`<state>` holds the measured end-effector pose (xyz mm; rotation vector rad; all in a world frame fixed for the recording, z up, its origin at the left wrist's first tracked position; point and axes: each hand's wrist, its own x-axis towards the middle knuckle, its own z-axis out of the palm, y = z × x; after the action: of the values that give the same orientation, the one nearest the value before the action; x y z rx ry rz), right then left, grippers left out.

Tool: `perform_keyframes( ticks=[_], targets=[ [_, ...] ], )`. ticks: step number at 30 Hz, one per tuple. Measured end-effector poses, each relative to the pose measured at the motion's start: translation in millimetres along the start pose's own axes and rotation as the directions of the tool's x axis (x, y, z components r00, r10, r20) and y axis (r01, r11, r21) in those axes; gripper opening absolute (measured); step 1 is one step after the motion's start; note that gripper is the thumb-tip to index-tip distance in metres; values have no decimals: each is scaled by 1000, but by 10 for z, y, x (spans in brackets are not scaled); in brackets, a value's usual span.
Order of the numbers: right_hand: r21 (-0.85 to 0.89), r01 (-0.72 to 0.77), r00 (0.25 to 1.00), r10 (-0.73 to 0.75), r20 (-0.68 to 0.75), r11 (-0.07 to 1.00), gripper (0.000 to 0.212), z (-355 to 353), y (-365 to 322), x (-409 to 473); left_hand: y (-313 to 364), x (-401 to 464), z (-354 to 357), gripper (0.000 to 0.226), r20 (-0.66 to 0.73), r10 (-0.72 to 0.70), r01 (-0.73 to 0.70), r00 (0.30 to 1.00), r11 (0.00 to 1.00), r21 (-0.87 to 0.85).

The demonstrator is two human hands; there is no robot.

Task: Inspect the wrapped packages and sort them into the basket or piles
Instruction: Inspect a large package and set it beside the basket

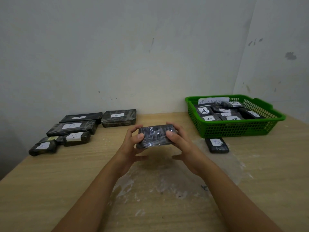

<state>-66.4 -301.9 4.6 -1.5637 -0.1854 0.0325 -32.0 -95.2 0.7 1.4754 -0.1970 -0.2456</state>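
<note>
Along the left part of the worktop [50, 178], toward its far edge, lie the sorted piles: a long flat package labelled A [81, 117] and a thicker one labelled B [118, 118] at the back, another long B package [71, 128] in front of them, and smaller ones nearer the left edge, one of them marked B [75, 138], one whose label [42, 146] I cannot read. In the middle, raised clear of the worktop, the left hand [132, 144] grips one short end of a black wrapped package [154, 136], thumb on the upper face and fingers curled over the far edge; the right hand [179, 141] grips the other short end the same way. The package's long axis runs left to right, and the face turned up shows only glossy wrap, no label. To the right a small package labelled B [216, 145] lies on the worktop just in front of the green basket [234, 129], which sits at the far right corner, holds several packages and carries a handwritten sign reading ABNormal [213, 101]. The held package hangs roughly midway between piles and basket, so neither hand has the shorter reach; the label probably needs turning up first.
</note>
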Motion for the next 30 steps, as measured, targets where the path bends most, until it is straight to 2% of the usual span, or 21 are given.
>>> perform_keyframes(
  ticks=[4, 7, 11, 13, 15, 19, 24, 30],
  targets=[
    [157, 12, 1000, -11, -7, 987, 63, -25, 38, 33, -32, 43, 13, 69, 55, 6, -8, 998, 999, 42],
    [61, 67, 996, -64, -57, 996, 52, -23, 46, 31, -27, 62, 8, 65, 22, 8, -10, 1000, 998, 70],
    [-24, 96, 991, -98, -96, 995, 34, 15, 69, 27, -24, 50, 71, 89, -15, 35, -32, 999, 990, 137],
    [-39, 111, 987, -114, -111, 993, 43, 46, 63, 14, -71, 31, 95, 92, -1, 102, -100, 995, 980, 170],
    [-60, 129, 983, -135, -125, 990, 51, 70, 66, 9, -122, 8, 105, 84, 20, 148, -149, 989, 963, 225],
    [-90, 143, 977, -155, -144, 986, 52, 67, 102, 14, -172, -6, 123, 67, 51, 170, -177, 984, 950, 256],
    [-210, 151, 975, -180, -126, 966, 60, 92, 110, -20, -165, -25, 85, 65, 54, 217, -224, 975, 938, 264],
    [-184, 184, 966, -213, -146, 965, 53, 121, 114, -5, -172, -14, 105, 76, 44, 222, -225, 974, 925, 307]
  ],
)
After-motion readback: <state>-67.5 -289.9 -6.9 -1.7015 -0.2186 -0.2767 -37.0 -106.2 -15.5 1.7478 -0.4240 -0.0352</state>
